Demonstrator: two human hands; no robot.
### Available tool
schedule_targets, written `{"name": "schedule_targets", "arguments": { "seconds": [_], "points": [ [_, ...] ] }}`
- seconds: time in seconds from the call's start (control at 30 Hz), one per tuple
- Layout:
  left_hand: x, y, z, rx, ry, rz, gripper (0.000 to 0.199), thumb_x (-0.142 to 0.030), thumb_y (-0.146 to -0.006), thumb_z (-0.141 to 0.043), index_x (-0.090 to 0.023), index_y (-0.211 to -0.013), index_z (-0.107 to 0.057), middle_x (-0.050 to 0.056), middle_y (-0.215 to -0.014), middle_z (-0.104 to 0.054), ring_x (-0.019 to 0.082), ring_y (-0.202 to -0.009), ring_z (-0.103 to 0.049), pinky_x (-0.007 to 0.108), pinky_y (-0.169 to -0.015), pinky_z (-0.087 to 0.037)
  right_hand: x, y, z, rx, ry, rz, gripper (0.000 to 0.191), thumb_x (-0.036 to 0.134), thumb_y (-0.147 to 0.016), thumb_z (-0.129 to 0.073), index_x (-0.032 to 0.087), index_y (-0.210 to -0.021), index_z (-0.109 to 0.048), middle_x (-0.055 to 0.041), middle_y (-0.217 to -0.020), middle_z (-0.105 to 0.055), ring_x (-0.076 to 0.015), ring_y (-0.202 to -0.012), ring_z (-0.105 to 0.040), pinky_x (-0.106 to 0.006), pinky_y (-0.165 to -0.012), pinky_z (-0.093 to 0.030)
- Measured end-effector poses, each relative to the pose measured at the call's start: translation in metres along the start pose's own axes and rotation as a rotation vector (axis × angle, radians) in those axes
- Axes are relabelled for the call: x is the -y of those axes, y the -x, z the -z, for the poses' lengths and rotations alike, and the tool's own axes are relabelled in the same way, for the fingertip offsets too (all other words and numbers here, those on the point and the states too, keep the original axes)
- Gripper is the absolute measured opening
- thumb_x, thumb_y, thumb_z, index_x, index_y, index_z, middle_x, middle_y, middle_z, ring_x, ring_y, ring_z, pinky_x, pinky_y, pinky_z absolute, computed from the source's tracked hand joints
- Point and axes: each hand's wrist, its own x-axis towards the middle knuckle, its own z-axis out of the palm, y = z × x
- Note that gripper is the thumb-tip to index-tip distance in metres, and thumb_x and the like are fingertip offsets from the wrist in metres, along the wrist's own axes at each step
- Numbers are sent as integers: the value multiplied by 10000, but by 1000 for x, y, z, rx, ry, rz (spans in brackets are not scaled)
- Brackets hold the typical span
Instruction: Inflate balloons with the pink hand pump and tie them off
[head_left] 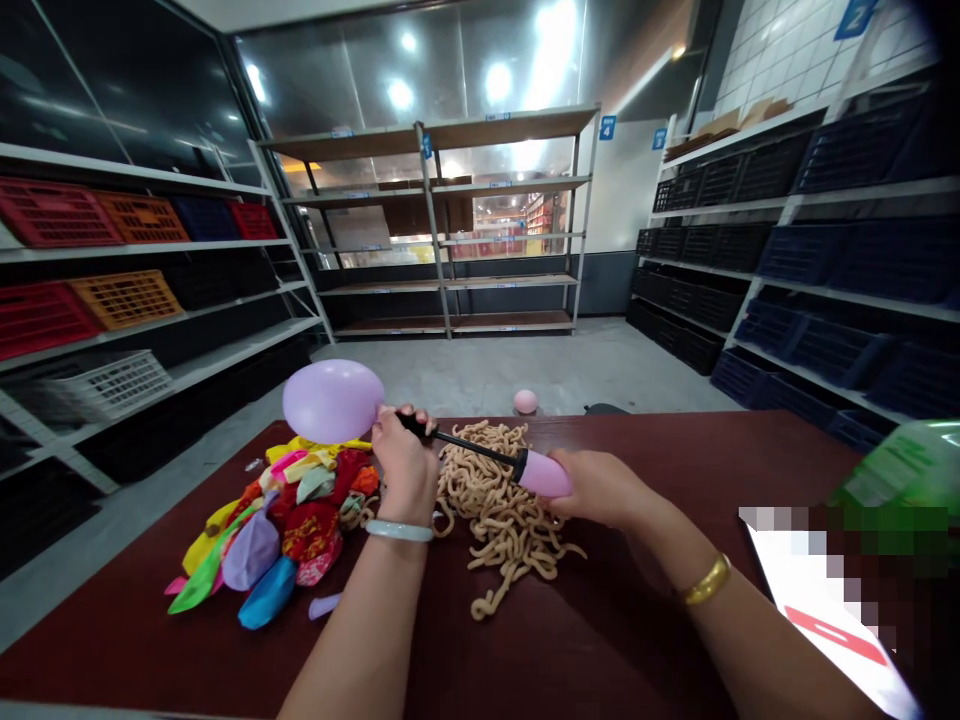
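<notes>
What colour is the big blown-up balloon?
The big balloon is plain light purple; it shows best in the head view.

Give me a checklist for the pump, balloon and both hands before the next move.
1. Left hand grip on the pump's black end: ok, fingers around it.
2. Right hand grip on the pink barrel: ok, at its far end.
3. Black rod extended: ok, a long stretch shows.
4. Lilac balloon inflated: ok, rounded out.
5. Balloon neck sealed: cannot tell, fingers hide it.
6. Table under the pump clear: not ok, tan strands lie there.
</notes>
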Motion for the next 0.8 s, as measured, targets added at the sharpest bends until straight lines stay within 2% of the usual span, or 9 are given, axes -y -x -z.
{"name": "schedule_targets", "arguments": {
  "seconds": [0.27, 0.4, 0.57, 0.7, 0.8],
  "points": [
    [28, 76, -28, 140, -7, 158, 256, -330, -829, -625, -214, -798, -400, -49, -665, -475, 84, -516, -489, 196, -457, -365, 16, 5, 7, -18, -11, -27, 380, 465, -722, -633, 234, -1020, -585, -46, -910, -707, -232, -789, -646, -281, -575, -294],
    [32, 95, -34, 185, -29, 186, 236, -342, -857, -594, -212, -779, -413, -37, -679, -480, 91, -523, -492, 215, -462, -392, 23, 7, 7, -23, -19, -27, 391, 447, -728, -635, 239, -1054, -578, -43, -928, -708, -227, -796, -643, -280, -585, -298],
    [24, 83, -33, 208, 2, 185, 203, -298, -851, -598, -219, -807, -416, -44, -672, -459, 94, -520, -487, 214, -458, -380, 27, 4, 2, -67, -59, -38, 423, 481, -741, -615, 238, -1084, -568, -55, -937, -712, -245, -814, -652, -289, -598, -312],
    [8, 52, -24, 179, -9, 106, 183, -282, -838, -599, -212, -819, -431, -42, -672, -474, 96, -519, -492, 214, -452, -367, 25, 3, 2, -19, -74, -41, 449, 518, -736, -608, 241, -1087, -571, -54, -939, -708, -242, -804, -647, -290, -592, -327],
    [-6, 22, -13, 94, -13, 47, 189, -277, -818, -597, -212, -803, -420, -56, -634, -460, 88, -485, -475, 201, -433, -325, 18, 4, 6, 27, -84, -28, 452, 538, -704, -637, 237, -1037, -587, -48, -919, -707, -235, -774, -643, -288, -578, -334]
  ]
}}
